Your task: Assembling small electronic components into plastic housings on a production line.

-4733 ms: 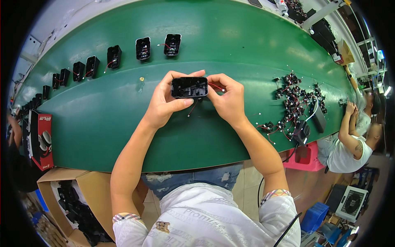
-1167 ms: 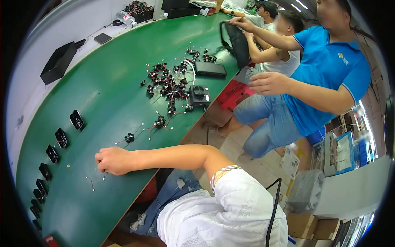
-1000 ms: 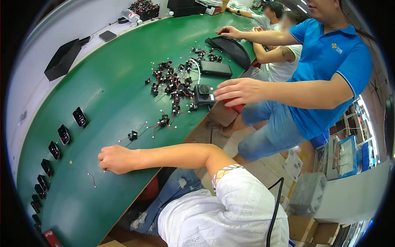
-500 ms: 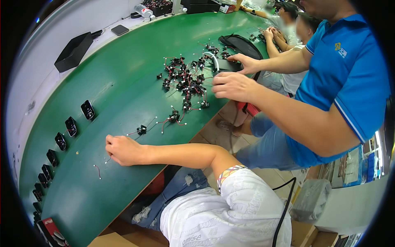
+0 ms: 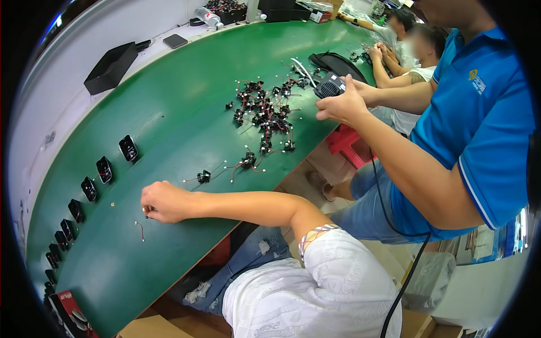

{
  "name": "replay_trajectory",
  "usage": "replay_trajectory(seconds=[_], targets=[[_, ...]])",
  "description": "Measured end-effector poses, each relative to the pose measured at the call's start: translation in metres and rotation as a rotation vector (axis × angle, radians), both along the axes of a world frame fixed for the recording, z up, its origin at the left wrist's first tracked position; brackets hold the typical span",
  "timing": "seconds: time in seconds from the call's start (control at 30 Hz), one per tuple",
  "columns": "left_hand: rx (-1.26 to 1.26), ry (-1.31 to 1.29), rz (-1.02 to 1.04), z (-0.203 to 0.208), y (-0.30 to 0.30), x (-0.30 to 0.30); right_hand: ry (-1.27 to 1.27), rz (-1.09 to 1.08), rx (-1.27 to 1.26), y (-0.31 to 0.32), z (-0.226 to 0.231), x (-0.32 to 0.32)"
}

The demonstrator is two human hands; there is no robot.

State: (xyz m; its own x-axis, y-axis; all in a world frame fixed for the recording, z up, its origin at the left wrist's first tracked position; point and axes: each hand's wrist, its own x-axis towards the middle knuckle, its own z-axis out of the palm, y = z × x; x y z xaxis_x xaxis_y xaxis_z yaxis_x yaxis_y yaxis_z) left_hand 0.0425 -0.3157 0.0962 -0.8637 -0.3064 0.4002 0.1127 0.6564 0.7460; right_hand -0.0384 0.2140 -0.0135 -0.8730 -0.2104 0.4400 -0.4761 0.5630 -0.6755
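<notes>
Small dark part sits on green table, pinched under fingertips of one own hand; fingers curled narrow on it. Which hand: can't tell for sure, other one not in view. Short loose wire just beside. Row of black housings along far edge, wired-parts pile well apart. Co-worker in blue shirt holds black unit.

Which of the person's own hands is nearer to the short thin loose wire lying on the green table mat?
Right. The right hand rests on the green table mat just above the short thin loose wire, fingers curled, not touching it. The left hand is out of view.
</notes>
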Motion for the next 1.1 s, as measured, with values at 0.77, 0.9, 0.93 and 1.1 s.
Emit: replay_trajectory(seconds=[0.77, 0.9, 0.93, 1.1], targets=[[0.699, -0.463, -1.045, -0.088, 0.33, -0.19, -0.092, -0.163, -0.355, 0.002, 0.005, -0.043], [0.785, -0.545, -1.114, -0.109, 0.312, -0.193, 0.034, -0.093, -0.436, -0.009, 0.009, -0.042], [0.792, -0.547, -1.107, -0.108, 0.314, -0.195, 0.026, -0.088, -0.434, -0.01, 0.01, -0.04], [0.97, -0.556, -1.112, -0.106, 0.325, -0.195, 0.17, -0.066, -0.335, -0.013, 0.014, -0.035]])
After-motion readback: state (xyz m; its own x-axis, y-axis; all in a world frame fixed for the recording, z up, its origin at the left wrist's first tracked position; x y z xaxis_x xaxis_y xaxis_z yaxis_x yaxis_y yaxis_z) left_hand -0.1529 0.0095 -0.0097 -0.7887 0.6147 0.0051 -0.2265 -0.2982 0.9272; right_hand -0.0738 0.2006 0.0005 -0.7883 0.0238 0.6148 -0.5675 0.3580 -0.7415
